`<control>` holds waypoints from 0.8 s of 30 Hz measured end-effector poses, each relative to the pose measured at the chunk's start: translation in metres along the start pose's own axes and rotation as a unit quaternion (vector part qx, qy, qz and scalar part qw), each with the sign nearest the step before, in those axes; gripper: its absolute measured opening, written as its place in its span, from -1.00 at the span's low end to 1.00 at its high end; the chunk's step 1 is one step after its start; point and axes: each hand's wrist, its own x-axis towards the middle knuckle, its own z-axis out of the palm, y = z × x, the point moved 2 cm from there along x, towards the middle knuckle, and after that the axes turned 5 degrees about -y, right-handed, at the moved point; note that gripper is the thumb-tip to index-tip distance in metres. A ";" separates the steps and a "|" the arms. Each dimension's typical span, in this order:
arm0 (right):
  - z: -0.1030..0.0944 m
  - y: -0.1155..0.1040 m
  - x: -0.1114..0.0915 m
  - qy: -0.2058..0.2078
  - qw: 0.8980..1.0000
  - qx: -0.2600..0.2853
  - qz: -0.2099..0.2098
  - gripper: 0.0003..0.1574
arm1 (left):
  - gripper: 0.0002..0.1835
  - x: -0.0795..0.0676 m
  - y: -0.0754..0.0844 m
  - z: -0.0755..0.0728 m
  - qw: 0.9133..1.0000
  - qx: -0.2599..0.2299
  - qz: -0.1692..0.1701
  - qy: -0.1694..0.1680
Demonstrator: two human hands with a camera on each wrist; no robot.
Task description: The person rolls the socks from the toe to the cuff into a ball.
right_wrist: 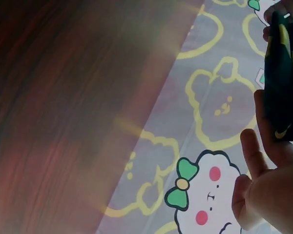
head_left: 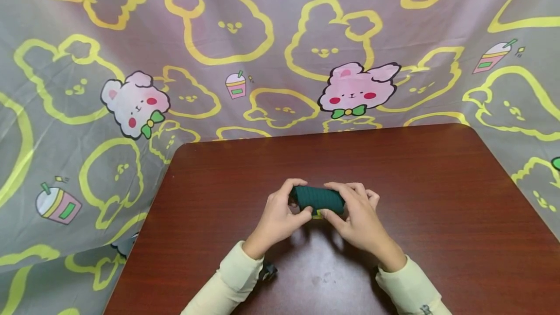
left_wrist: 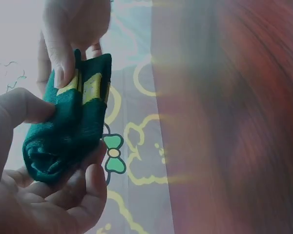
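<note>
A bundle of dark green ribbed socks (head_left: 321, 199), rolled up with yellow bands showing, is held over the table between both hands. My left hand (head_left: 282, 213) grips its left end, thumb on the near side and fingers round the far side. At the other end, my right hand (head_left: 360, 218) pinches it with thumb and fingers. The left wrist view shows the coiled end of the socks (left_wrist: 63, 131) and the yellow bands near the right thumb. In the right wrist view the socks (right_wrist: 281, 87) are dark and partly cut off, with a small light mark low down.
The brown wooden table (head_left: 210, 183) stretches around the hands, its far edge meeting a patterned cloth (head_left: 280, 77) with cartoon animals and cups. A small black object (head_left: 268, 271) is at the left sleeve cuff, mostly hidden by the arm.
</note>
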 end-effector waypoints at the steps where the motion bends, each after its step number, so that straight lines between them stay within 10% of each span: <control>1: 0.000 0.000 0.000 -0.001 1.000 0.007 0.005 -0.29 | -0.41 0.000 0.000 -0.001 1.000 -0.014 -0.010 -0.001; 9: 0.001 -0.001 -0.001 -0.009 0.999 0.035 0.021 -0.42 | -0.47 0.003 -0.003 0.001 0.993 -0.112 -0.049 0.007; 16: -0.003 -0.001 -0.001 -0.036 0.999 0.030 0.017 -0.24 | -0.55 0.006 -0.007 0.007 0.936 -0.334 -0.114 0.010; 24: -0.004 0.000 0.001 -0.024 0.999 -0.001 -0.033 -0.06 | -0.54 0.006 -0.007 0.008 0.926 -0.343 -0.158 0.013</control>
